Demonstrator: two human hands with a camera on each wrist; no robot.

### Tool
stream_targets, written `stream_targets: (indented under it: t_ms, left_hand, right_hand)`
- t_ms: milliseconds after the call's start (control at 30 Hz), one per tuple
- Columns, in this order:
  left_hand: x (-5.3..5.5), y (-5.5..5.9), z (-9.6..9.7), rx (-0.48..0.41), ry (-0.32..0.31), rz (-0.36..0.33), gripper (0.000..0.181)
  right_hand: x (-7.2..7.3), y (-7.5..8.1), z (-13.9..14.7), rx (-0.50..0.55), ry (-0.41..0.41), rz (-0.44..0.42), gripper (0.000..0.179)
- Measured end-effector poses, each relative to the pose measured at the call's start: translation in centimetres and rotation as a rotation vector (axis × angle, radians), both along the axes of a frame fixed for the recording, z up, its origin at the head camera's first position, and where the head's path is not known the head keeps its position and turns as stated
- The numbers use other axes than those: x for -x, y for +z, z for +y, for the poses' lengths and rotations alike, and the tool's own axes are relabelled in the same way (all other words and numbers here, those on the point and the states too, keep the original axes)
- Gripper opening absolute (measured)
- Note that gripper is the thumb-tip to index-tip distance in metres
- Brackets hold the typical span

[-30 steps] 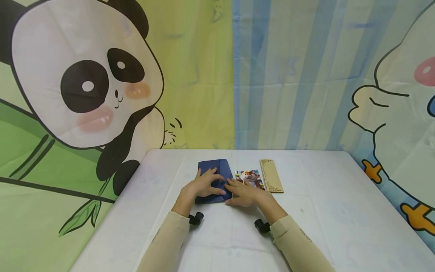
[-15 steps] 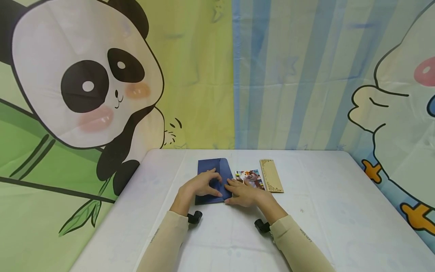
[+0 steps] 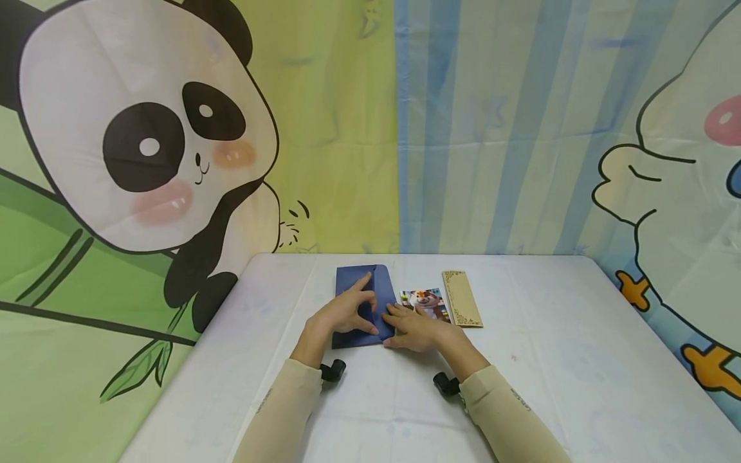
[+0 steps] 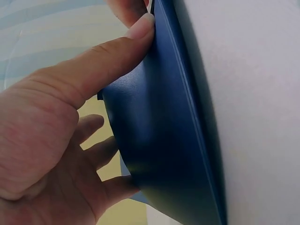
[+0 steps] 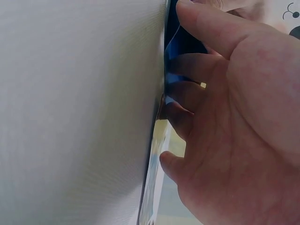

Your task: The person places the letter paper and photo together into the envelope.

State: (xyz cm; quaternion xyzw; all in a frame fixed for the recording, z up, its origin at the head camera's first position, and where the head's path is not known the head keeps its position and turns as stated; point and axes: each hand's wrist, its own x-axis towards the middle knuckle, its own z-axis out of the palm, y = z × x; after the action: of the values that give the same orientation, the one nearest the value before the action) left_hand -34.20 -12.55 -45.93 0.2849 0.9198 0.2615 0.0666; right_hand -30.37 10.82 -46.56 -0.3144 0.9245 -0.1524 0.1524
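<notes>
A dark blue envelope (image 3: pixel 350 278) lies on the white table with its flap side toward the right. My left hand (image 3: pixel 345 314) is over its left part, index finger stretched toward the far edge and thumb toward the near right. In the left wrist view the left thumb (image 4: pixel 110 58) touches the blue surface (image 4: pixel 154 108), its fingers spread. My right hand (image 3: pixel 417 329) rests on the right side of the envelope with straight fingers, palm down. Partly under the right hand lies a colourful picture card (image 3: pixel 435 302) with a cartoon animal.
To the right of the card lies a tan strip (image 3: pixel 462 299) with ornate dark corner patterns. The white table (image 3: pixel 556 360) meets a printed cloth backdrop (image 3: pixel 341 128) at its far edge. Black wrist cameras (image 3: pixel 334 371) hang under both wrists.
My left hand has drawn back a little toward me, then its index finger stretched out toward the far edge. The envelope's far edge appears slightly farther away. My right hand has stayed still.
</notes>
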Motion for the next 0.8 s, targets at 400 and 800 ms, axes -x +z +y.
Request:
stream_targets:
  t_ms: [400,800]
  left_hand:
    - [0.24,0.10,-0.02,-0.003,0.029,0.048,0.040]
    - [0.24,0.16,-0.11,0.016,0.062,0.061,0.042]
  right_hand:
    - [0.03,0.01,0.10,-0.004,-0.003,0.007,0.073]
    - [0.20,-0.13,-0.01,-0.013,-0.012,0.008,0.075]
